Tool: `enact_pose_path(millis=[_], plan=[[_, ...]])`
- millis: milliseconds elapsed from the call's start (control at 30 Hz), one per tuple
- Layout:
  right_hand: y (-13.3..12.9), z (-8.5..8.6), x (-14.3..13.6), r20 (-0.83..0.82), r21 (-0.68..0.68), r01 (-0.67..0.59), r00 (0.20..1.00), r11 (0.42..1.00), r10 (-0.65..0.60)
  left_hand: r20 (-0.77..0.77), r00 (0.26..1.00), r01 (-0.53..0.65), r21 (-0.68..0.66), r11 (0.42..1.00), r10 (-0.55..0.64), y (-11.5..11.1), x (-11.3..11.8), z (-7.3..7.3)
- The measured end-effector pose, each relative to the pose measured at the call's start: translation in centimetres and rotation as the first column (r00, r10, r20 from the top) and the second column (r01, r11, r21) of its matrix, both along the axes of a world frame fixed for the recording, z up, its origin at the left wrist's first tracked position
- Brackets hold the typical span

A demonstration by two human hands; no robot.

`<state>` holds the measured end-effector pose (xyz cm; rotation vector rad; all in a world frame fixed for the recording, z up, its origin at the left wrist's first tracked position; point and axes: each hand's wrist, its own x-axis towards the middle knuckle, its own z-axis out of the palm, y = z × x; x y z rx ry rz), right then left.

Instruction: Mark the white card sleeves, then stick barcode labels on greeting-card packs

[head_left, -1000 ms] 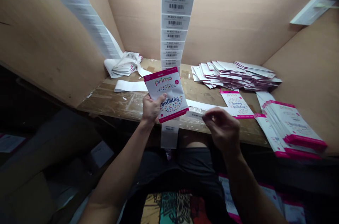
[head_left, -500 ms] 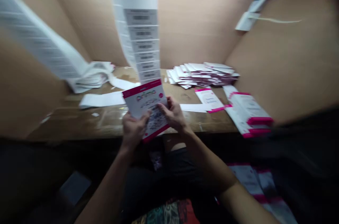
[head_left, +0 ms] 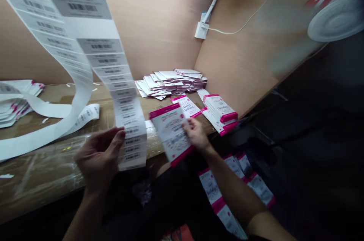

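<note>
My left hand (head_left: 99, 155) is closed in a pinch at the left edge of a hanging strip of barcode labels (head_left: 129, 117), near its lower end. That strip comes down from above, and its lower end hangs in front of the table edge. In my right hand (head_left: 197, 134) is a flat white packet (head_left: 172, 131) with pink bands at top and bottom, gripped by its right side with the thumb on its front. The packet is tilted and slightly blurred, a little to the right of the strip.
A heap of white packets (head_left: 170, 83) lies at the back of the table (head_left: 51, 172). Near its right end are a "happy birthday" packet (head_left: 187, 107) and a pink-edged stack (head_left: 220, 108). More packets (head_left: 212, 188) lie low at right. Looped label strip (head_left: 31, 140) covers the left side.
My left hand has left the packet and moved left to the label strip. The packet is now in my right hand alone. The view has turned right.
</note>
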<state>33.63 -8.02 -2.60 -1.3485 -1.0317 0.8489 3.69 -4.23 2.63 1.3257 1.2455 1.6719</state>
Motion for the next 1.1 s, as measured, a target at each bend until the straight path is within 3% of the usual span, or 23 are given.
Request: enact_pose_path(millis=[67,133,233,300,400,500,600,667,700,800,867,967,1100], plan=[[-0.2,1.7,7.4,0.223,-0.001,0.229,0.949,0.973,-0.223,-0.087,0.991,-0.099,0.055,0.994,0.104,0.5,-1.5,0.6],[0.1,4.2,15.1,0.453,-0.037,0.417,0.817,0.908,-0.356,-0.159,0.973,-0.153,0.089,0.984,0.165,1.2,-3.0,0.8],[1.0,7.3,23.2,0.82,-0.097,0.566,0.511,0.819,-0.256,-0.331,0.932,-0.144,0.039,0.989,0.149,2.5,-4.7,-0.1],[1.4,8.1,25.2,0.934,-0.141,0.59,0.346,0.795,-0.091,-0.517,0.849,-0.12,0.013,0.993,0.109,3.6,-5.2,-1.3],[1.6,7.0,24.5,0.954,-0.254,0.501,0.271,0.827,0.129,-0.678,0.719,-0.019,0.201,0.98,0.152,4.8,-5.0,-3.1],[1.2,5.1,22.2,0.951,-0.305,0.523,0.218,0.796,0.221,-0.699,0.683,0.072,0.353,0.933,0.211,5.0,-4.4,-3.9],[1.3,4.0,19.5,0.991,-0.133,0.616,0.091,0.777,0.098,-0.676,0.682,0.022,0.398,0.917,0.277,4.2,-3.6,-3.5],[2.2,3.8,17.5,0.999,-0.002,0.549,0.043,0.836,-0.026,-0.641,0.697,0.001,0.449,0.893,0.322,3.3,-2.8,-3.1],[3.1,3.7,16.5,0.996,0.01,0.479,0.078,0.878,-0.053,-0.624,0.706,0.01,0.482,0.876,0.335,2.7,-2.2,-3.1],[7.5,3.7,13.9,0.95,-0.134,0.239,0.307,0.962,0.056,-0.617,0.735,0.156,0.558,0.815,0.282,1.0,-0.2,-3.6],[11.6,4.0,12.6,0.933,-0.141,0.161,0.352,0.977,0.076,-0.667,0.729,0.332,0.542,0.772,0.155,0.2,1.2,-4.6],[18.3,5.1,11.2,0.97,0.021,0.156,0.237,0.987,-0.058,-0.75,0.661,0.522,0.445,0.727,-0.016,-0.1,2.5,-6.8],[25.9,7.3,10.8,0.997,0.066,0.107,0.035,0.992,-0.07,-0.765,0.645,0.471,0.395,0.788,-0.002,0.7,2.9,-9.6]])
